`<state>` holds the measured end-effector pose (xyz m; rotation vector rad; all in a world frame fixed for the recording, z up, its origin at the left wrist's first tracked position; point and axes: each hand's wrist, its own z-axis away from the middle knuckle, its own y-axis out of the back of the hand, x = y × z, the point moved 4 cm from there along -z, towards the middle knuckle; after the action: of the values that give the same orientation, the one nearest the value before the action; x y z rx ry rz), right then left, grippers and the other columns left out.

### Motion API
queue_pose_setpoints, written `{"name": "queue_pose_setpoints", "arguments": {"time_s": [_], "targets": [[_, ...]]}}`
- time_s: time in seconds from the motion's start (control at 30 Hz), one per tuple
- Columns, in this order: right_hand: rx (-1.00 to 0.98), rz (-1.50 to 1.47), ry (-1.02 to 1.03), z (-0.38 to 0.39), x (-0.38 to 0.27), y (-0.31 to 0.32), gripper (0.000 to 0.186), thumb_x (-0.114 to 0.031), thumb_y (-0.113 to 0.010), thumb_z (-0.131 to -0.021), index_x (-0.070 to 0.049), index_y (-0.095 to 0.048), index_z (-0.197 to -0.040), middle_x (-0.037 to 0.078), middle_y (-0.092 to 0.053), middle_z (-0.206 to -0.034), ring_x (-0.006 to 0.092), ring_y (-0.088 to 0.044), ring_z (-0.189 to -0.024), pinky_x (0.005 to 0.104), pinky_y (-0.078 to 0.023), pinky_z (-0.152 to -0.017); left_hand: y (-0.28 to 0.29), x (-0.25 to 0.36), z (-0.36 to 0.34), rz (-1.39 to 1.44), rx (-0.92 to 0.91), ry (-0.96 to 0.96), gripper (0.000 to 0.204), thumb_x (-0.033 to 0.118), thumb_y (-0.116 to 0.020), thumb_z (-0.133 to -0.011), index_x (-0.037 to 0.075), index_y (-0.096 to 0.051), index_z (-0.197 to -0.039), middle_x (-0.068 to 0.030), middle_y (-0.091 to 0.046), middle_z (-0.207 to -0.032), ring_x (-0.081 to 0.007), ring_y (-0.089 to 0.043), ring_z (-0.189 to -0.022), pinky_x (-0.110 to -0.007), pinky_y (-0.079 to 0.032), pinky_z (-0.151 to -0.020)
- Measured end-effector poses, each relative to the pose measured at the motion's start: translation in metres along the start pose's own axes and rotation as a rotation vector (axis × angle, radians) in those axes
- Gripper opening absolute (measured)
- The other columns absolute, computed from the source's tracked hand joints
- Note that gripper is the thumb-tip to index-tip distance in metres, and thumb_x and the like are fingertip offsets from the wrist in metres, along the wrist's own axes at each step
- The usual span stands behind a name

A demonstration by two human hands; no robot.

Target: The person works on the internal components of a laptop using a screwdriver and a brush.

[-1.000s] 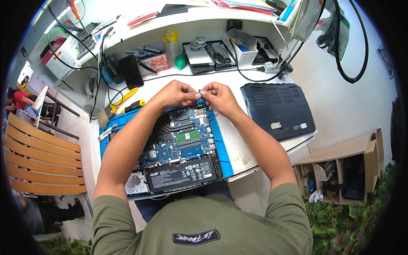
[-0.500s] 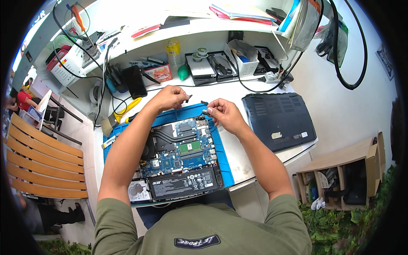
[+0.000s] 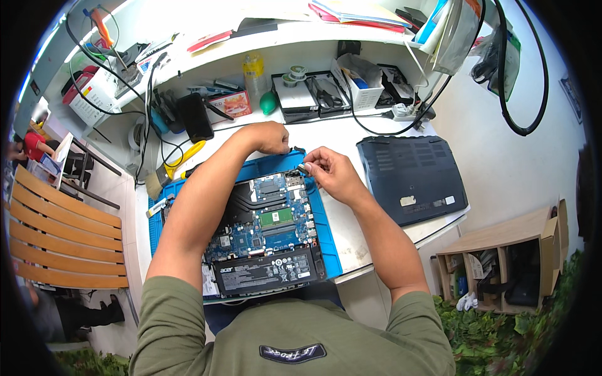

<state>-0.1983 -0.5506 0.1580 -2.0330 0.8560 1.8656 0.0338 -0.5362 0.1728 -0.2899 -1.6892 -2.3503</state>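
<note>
An opened laptop (image 3: pixel 295 240) lies on a blue work mat (image 3: pixel 329 250), its blue circuit board, green memory module (image 3: pixel 276 217), black heat pipes and black battery (image 3: pixel 263 274) exposed. Beyond its far edge, my left hand (image 3: pixel 269 138) is closed with bent fingers by a small black piece (image 3: pixel 295 150) at the mat's rim; its fingertips are hidden. My right hand (image 3: pixel 332 172) pinches a small dark-and-silver piece (image 3: pixel 303 168) between thumb and finger, just above the laptop's far right corner and hinge area. My left forearm covers the laptop's left part.
A dark laptop bottom cover (image 3: pixel 411 178) rests at the right. On the left lie a yellow-handled brush (image 3: pixel 175 166) and a phone (image 3: pixel 196 117). Behind stand a yellow bottle (image 3: pixel 254 75), a green blower bulb (image 3: pixel 268 103) and trays (image 3: pixel 301 100) under a shelf.
My left hand has moved right and slightly down toward my right hand, its fingers turning out of sight. My right hand stays nearly in place with its small piece.
</note>
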Motion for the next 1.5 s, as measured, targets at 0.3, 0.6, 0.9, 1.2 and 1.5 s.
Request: {"name": "queue_pose_setpoints", "arguments": {"time_s": [0.3,0.6,0.9,1.2,1.5], "targets": [[0.011,-0.02,-0.069,-0.001,-0.004,0.001,0.015,-0.007,-0.068,-0.107,0.003,-0.073,-0.116,0.007,-0.076,-0.1,0.0096,-0.066,-0.085,0.0266,-0.055,-0.077,0.021,-0.025,0.051,0.035,0.34,0.009,0.027,0.023,-0.071,-0.096,0.003,-0.084,-0.109,-0.0203,-0.082,-0.102,-0.0354,-0.079,-0.096,-0.047,-0.06,-0.087],[-0.065,0.173,0.129,0.002,-0.012,0.004,0.025,-0.001,-0.063,-0.1,-0.003,-0.079,-0.119,0.008,-0.078,-0.102,0.0131,-0.064,-0.078,0.0306,-0.053,-0.075,0.014,-0.008,0.195,0.367,0.493,0.063,0.023,0.015,-0.072,-0.097,0.001,-0.082,-0.111,-0.0166,-0.081,-0.099,-0.0284,-0.077,-0.089,-0.038,-0.06,-0.085],[-0.118,0.393,0.06,0.0,-0.003,0.013,0.022,-0.005,-0.061,-0.096,-0.003,-0.072,-0.116,0.009,-0.072,-0.085,0.0155,-0.061,-0.072,0.0333,-0.051,-0.071,0.0,-0.026,0.325,0.556,0.669,0.126,0.018,0.012,-0.074,-0.1,-0.001,-0.078,-0.112,-0.0084,-0.076,-0.1,-0.0144,-0.072,-0.088,-0.031,-0.058,-0.082],[-0.118,0.364,0.067,-0.003,-0.026,0.009,0.016,-0.005,-0.066,-0.096,0.0,-0.072,-0.111,0.008,-0.075,-0.092,0.0146,-0.065,-0.076,0.0308,-0.053,-0.069,-0.065,-0.082,0.45,0.829,0.937,0.323,0.017,0.008,-0.071,-0.104,-0.005,-0.075,-0.115,-0.007,-0.073,-0.097,-0.0132,-0.07,-0.088,-0.028,-0.058,-0.08],[0.135,0.527,0.218,0.045,-0.065,0.018,0.021,0.002,-0.068,-0.097,-0.001,-0.073,-0.117,0.012,-0.077,-0.113,0.0225,-0.074,-0.099,0.0341,-0.058,-0.081,-0.07,-0.093,0.475,0.807,1.033,0.396,0.015,0.004,-0.069,-0.104,-0.004,-0.075,-0.116,-0.0051,-0.073,-0.097,-0.0119,-0.07,-0.086,-0.028,-0.06,-0.083]]}}
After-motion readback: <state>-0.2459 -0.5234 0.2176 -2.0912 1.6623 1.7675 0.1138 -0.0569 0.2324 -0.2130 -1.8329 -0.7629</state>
